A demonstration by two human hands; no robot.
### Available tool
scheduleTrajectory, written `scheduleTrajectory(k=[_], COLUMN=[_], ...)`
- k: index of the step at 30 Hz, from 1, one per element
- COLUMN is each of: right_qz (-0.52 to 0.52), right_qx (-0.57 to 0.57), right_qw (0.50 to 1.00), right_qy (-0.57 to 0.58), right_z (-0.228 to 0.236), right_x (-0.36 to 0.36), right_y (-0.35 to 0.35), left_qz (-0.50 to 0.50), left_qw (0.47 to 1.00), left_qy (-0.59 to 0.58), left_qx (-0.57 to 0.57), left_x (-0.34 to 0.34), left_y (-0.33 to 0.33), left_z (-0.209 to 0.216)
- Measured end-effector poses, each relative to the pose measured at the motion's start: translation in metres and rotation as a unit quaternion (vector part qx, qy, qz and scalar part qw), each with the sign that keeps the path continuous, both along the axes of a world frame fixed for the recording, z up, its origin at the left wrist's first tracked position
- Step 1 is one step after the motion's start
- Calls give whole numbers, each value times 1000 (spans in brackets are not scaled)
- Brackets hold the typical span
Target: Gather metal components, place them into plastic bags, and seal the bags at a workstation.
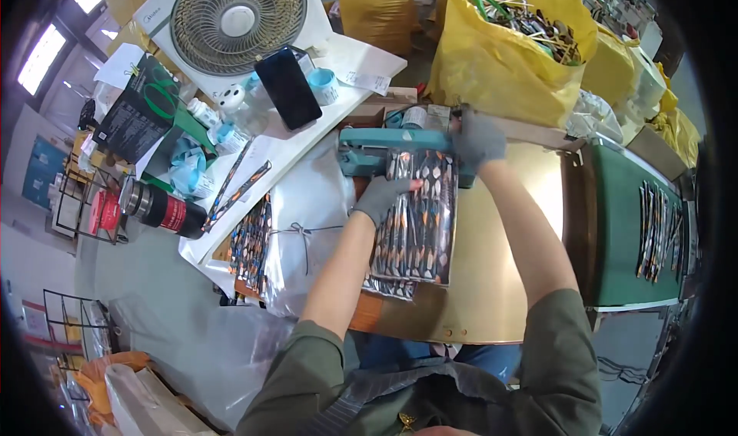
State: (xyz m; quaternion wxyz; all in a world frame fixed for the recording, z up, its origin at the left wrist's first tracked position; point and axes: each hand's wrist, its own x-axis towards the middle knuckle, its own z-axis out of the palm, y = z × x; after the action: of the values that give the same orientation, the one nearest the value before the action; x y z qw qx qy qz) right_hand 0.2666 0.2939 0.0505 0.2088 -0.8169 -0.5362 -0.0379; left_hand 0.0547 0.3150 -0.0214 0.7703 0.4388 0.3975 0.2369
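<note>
A flat clear bag packed with slim dark sticks [415, 232], patterned in white and orange, lies with its far edge at a teal bar-type heat sealer [396, 139]. My left hand [382, 198], in a grey glove with bare fingertips showing, grips the bag's left side near the sealer. At the right end of the sealer's arm is my grey-gloved right hand [480, 138]; motion blur hides how its fingers are set. Under the bag's near end, part of another pack of sticks [390, 287] shows.
Left, more patterned sticks [250, 240] sit beside clear plastic sheets [304, 205]. A white table [265, 148] holds a fan [238, 21], phone [288, 89] and black flask [165, 209]. Behind stands a yellow sack [492, 71]; right, a green surface [619, 228] carries loose sticks [657, 232].
</note>
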Motion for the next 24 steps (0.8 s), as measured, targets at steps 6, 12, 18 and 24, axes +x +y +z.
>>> scheduleTrajectory(k=[6, 12, 18, 24], right_qz=[-6, 21, 22, 51], right_qx=[32, 103, 68, 44], right_qw=[999, 994, 997, 870], right_qy=[-36, -16, 23, 489], right_z=[-16, -34, -17, 5], right_x=[-7, -4, -2, -23], right_y=[2, -1, -12, -91], left_qz=[16, 17, 13, 6], left_qw=[993, 997, 996, 990], left_qy=[86, 55, 88, 137], left_qx=[85, 53, 11, 33], left_x=[-7, -6, -2, -30], left_y=[7, -6, -9, -1], left_z=[-23, 0, 20, 35])
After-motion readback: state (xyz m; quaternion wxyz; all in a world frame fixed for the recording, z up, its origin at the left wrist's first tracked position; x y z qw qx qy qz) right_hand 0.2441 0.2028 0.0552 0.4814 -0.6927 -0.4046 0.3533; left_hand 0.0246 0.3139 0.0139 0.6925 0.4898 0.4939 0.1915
